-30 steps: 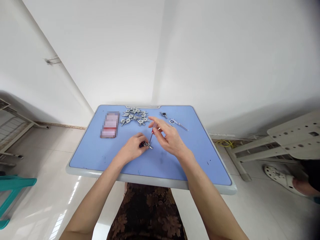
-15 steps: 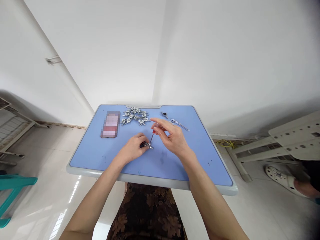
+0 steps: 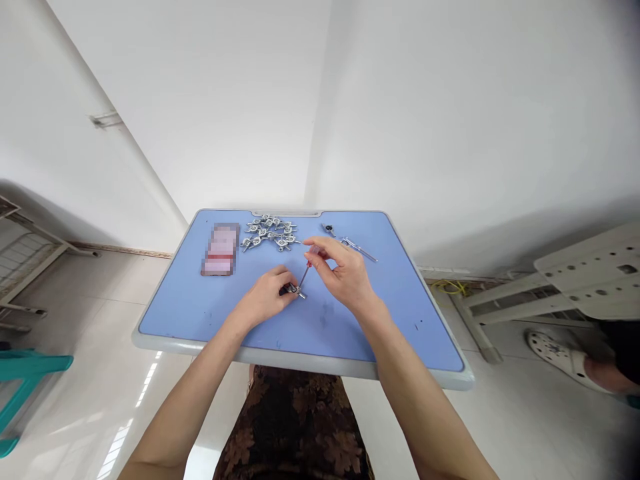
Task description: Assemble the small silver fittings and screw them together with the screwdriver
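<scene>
Near the middle of the blue table (image 3: 200, 313), my left hand (image 3: 267, 293) pinches a small metal part (image 3: 301, 293) against the surface. My right hand (image 3: 343, 270) has its fingers around the red-and-clear handle of a screwdriver (image 3: 305, 272), whose shaft slants down to the metal part. Several similar metal parts (image 3: 270, 231) lie in a cluster behind my left hand. Beyond my right hand are a dark-centred metal piece (image 3: 328, 229) and some long thin metal pieces (image 3: 363, 249).
A phone-like object (image 3: 221, 250), blurred, lies at the table's left. A teal stool (image 3: 35, 367) and a metal rack (image 3: 30, 267) stand left on the floor. On the right are a beige frame (image 3: 590, 280) and a person's foot in a white clog (image 3: 560, 357).
My right hand has shifted very slightly, with its fingers turned a little on the screwdriver handle. My left hand and the metal part stay in place.
</scene>
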`<action>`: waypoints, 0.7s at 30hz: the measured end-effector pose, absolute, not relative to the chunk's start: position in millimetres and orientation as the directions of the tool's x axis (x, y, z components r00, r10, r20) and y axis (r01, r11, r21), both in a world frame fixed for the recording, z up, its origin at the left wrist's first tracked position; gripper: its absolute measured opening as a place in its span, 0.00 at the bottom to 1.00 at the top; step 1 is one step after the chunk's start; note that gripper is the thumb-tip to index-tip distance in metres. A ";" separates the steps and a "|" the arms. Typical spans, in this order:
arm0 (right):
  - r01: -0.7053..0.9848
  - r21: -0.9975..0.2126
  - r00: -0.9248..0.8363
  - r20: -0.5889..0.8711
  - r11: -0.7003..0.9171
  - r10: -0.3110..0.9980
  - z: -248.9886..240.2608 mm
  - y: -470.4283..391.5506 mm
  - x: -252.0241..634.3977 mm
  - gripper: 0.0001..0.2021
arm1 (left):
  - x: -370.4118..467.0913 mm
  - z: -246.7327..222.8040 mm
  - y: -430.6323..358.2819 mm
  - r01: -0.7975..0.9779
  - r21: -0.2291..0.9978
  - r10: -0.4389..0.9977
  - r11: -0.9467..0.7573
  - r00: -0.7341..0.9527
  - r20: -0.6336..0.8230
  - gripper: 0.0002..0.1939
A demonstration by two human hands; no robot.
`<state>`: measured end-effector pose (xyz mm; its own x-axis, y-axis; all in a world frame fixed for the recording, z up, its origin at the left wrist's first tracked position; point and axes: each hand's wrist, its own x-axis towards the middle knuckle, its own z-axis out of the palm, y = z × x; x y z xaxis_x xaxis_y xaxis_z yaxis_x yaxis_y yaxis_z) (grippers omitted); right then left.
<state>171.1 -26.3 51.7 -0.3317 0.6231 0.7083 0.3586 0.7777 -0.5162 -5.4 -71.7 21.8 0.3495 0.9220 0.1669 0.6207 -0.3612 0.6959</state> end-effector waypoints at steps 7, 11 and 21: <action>0.338 -0.462 -0.396 0.721 0.820 0.569 49.4 -26.1 169.9 0.12 | -5.0 23.4 -72.0 0.620 0.708 0.929 -0.339 0.341 0.147 0.03; 0.270 -0.550 -0.399 0.683 0.790 0.612 49.0 -27.4 169.6 0.15 | -5.1 23.1 -71.7 0.612 0.709 0.924 -0.350 0.350 0.154 0.03; 0.355 -0.545 -0.292 0.707 0.759 0.644 40.8 -28.1 153.1 0.05 | -5.1 21.1 -71.6 0.620 0.700 0.923 -0.354 0.350 0.157 0.03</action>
